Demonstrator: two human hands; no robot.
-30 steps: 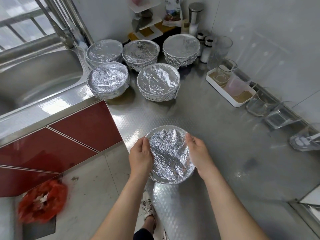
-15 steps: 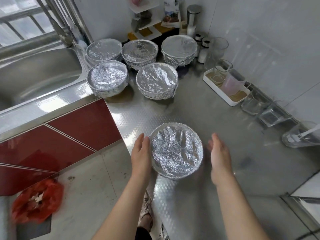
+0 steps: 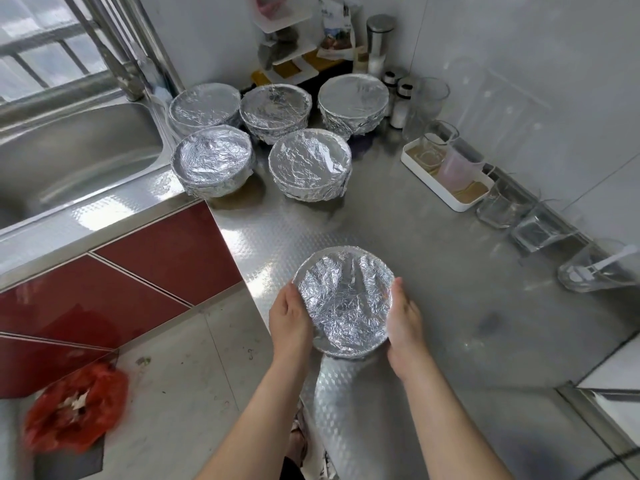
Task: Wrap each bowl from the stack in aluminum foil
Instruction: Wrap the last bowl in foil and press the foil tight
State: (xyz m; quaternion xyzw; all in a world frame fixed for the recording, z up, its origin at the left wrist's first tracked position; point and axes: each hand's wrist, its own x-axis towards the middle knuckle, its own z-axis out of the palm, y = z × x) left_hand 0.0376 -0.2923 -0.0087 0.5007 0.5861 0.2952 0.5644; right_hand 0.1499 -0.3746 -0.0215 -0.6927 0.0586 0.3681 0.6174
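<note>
Both hands have closed in on the foil-covered bowl (image 3: pixel 344 299). The left hand (image 3: pixel 291 320) now cups its left side. The right hand (image 3: pixel 405 320), which stood clear of it half a second ago, cups its right side, fingers curved along the rim. The bowl sits on the steel countertop (image 3: pixel 433 271) near its front edge. Five wrapped bowls (image 3: pixel 310 164) stand unmoved behind it, next to the sink (image 3: pixel 79 157).
</note>
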